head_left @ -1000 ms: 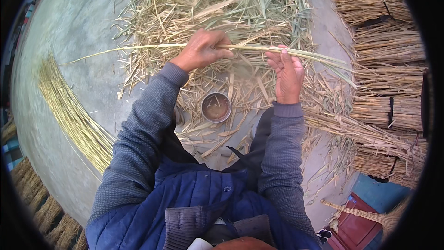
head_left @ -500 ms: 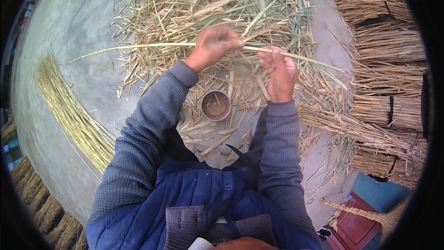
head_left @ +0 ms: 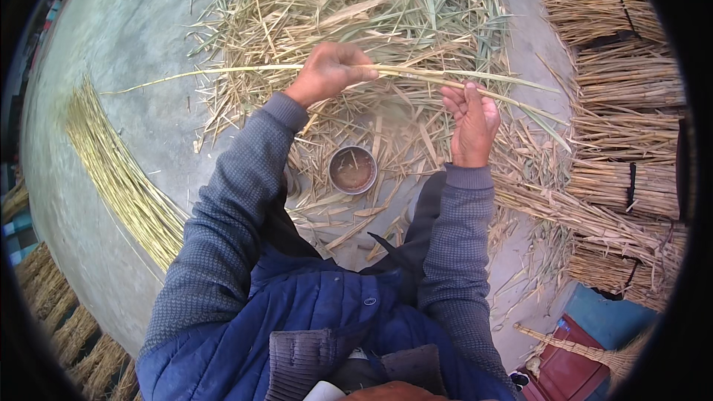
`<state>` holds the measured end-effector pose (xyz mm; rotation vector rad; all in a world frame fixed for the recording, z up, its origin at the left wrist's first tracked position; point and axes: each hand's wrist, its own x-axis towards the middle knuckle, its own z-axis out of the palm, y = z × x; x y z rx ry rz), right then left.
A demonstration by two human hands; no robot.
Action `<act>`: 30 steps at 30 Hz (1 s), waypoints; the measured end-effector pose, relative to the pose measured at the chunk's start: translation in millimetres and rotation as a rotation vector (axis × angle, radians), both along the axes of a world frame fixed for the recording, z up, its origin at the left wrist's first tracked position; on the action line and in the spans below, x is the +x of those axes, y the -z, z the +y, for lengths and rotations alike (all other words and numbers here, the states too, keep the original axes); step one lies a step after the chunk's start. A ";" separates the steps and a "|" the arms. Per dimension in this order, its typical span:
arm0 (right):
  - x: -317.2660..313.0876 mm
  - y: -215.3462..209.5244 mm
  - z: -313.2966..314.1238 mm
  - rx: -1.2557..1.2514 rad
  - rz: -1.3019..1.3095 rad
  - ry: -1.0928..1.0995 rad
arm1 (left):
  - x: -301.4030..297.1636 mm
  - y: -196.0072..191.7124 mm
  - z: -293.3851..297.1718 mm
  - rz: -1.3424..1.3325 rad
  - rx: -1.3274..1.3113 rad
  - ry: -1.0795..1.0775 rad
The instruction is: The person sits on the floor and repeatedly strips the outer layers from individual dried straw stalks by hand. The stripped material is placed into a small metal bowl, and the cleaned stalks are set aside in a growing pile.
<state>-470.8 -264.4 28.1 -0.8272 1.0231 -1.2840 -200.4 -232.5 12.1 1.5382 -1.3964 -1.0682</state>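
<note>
My left hand (head_left: 332,73) pinches a long thin reed-like stalk (head_left: 223,71) between thumb and fingers. The stalk's thin end reaches out to the left over the concrete floor. To the right of that grip it splits in two, and a pale strip of husk (head_left: 505,78) stands apart above the stalk's thicker part. Palm turned up, my right hand (head_left: 474,125) holds the thicker part between thumb and fingertips. Green leaf ends hang beyond it. Beneath both hands lies a wide heap of dry husks and leaves (head_left: 356,15).
A small round metal bowl (head_left: 353,191) stands between my legs. At left lies a sheaf of yellow-green stalks (head_left: 122,174). Tied bundles of dry stalks (head_left: 627,137) line the right side. A dark red flat object (head_left: 568,364) and a straw brush-like bundle (head_left: 572,343) are at lower right.
My right hand has moved right along the stalk, away from my left hand. A strip of husk now stands apart from the stalk between and beyond my hands.
</note>
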 end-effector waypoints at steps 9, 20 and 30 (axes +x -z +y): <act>-18.1 5.2 -7.5 0.024 0.049 0.073 | 35.8 -16.0 -10.5 0.415 -0.100 -0.378; -19.3 -0.2 -8.7 -0.006 0.032 0.084 | 53.0 -0.2 -6.2 -0.784 -0.472 -0.126; -13.5 -1.4 -10.1 0.015 0.082 0.120 | 28.5 -2.7 -4.0 -0.158 -0.107 0.060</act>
